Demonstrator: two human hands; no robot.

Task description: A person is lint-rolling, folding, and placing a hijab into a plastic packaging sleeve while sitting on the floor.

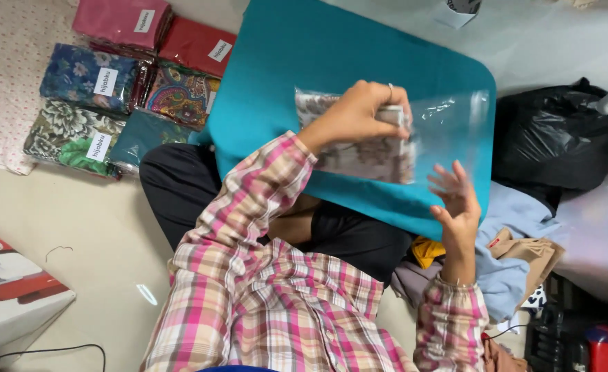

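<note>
The left hand [359, 114] is closed around a folded cloth with a grey-brown floral print [362, 155], fingers curled over its top edge and pushing it into a clear, glossy plastic bag [449, 127]. The right hand [456, 200] is spread, the fingers apart and lightly bent, touching the lower edge of the bag – it seems to hold the bag mouth open and steady so the cloth can slide in. Cloth and bag are just above a flat teal board with rounded corners [304, 55], which lies under both hands on the person's lap and probably serves as a smooth working surface. Far to the left of the left hand, a group of folded cloths already in shiny clear wrappers [121, 83] lies in tidy rows on the floor: pink, red, blue floral, paisley, green floral and plain teal. Most carry a small white rectangular label [105, 81] on top, placed slantwise – I think so each can be told quickly. To the right of the right hand sits a crumpled black plastic bag [559, 138], and below that hand a brown paper bag [535, 251] rests on light blue fabric.
</note>
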